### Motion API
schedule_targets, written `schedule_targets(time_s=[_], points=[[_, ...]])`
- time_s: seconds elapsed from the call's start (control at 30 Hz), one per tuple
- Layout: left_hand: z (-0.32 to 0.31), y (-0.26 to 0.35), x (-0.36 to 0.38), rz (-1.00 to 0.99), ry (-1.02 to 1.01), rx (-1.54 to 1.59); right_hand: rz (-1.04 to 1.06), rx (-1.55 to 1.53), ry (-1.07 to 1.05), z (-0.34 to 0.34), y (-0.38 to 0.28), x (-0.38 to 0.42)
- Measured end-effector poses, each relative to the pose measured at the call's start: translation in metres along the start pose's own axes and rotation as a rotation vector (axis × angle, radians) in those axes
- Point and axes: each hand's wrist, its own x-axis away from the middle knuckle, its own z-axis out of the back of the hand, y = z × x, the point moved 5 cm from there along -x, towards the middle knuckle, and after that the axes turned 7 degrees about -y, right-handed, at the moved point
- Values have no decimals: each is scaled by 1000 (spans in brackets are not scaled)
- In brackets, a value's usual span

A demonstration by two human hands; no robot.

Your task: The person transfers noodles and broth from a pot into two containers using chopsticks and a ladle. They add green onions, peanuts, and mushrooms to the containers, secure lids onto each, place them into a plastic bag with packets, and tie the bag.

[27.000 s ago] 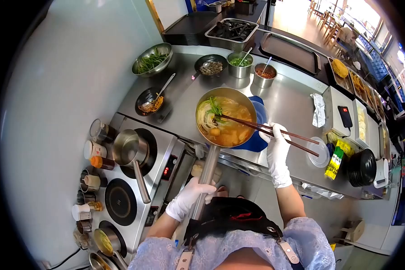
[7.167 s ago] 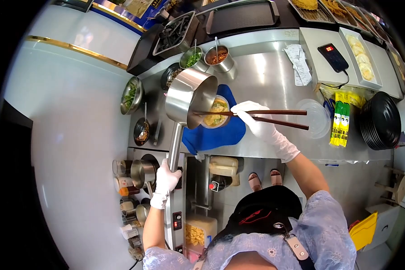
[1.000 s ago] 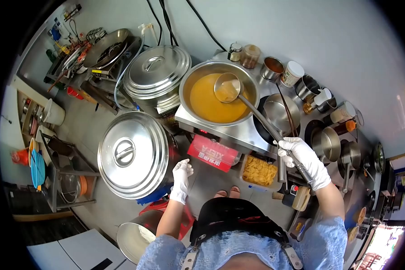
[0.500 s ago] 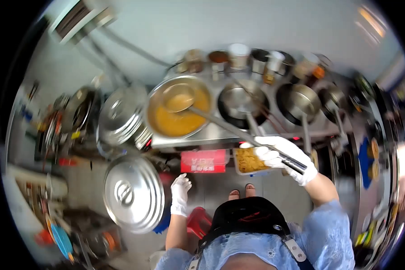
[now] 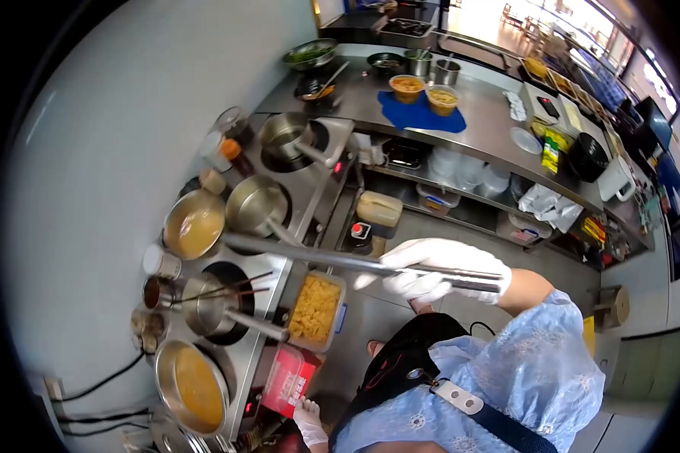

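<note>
My right hand (image 5: 438,270), in a white glove, is wrapped round the handle of a long steel ladle (image 5: 332,259). The ladle's wide bowl (image 5: 194,224) holds yellowish broth and hangs over the back of the stove, beside a white-lidded jar (image 5: 162,261). Low in the view, my left hand (image 5: 310,423), also gloved, has its fingers loosely extended at the corner of a red-labelled plastic tub (image 5: 289,380). A large steel basin (image 5: 191,386) of orange-yellow soup stands at the near end of the stove.
Small saucepans (image 5: 258,205) sit on the burners, one with chopsticks (image 5: 230,289) across it. A tub of yellow food pieces (image 5: 315,308) stands along the stove front. Across the corner, a steel counter (image 5: 483,98) carries two filled bowls (image 5: 407,88) on a blue mat (image 5: 412,113).
The view has turned to the right. The ladle has left the soup basin and now carries broth above the stove. My left hand sits lower in view, close to the red-labelled tub.
</note>
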Motion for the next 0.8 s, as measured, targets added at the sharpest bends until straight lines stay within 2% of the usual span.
schedule_targets(time_s=[0.07,0.17,0.23,0.37,0.4,0.5,0.57,0.7,0.8], points=[[-17,-15,-4,28,260,-127,135,-50,83,17,-18,49],[-38,-33,-34,66,136,-252,294,-36,269,53,-54,114],[-62,-45,-45,86,181,-256,379,-50,342,79,-83,154],[-124,-67,-58,102,122,-248,565,-10,515,137,-141,225],[-143,-74,-60,105,113,-278,582,36,544,150,-157,238],[-177,-95,-69,138,65,-308,670,164,814,173,-192,274],[-205,-107,-66,136,52,-297,633,203,949,188,-215,291],[-239,-124,-57,126,70,-330,652,212,1013,228,-246,315],[-241,-132,-59,138,91,-343,653,260,1057,240,-260,324]])
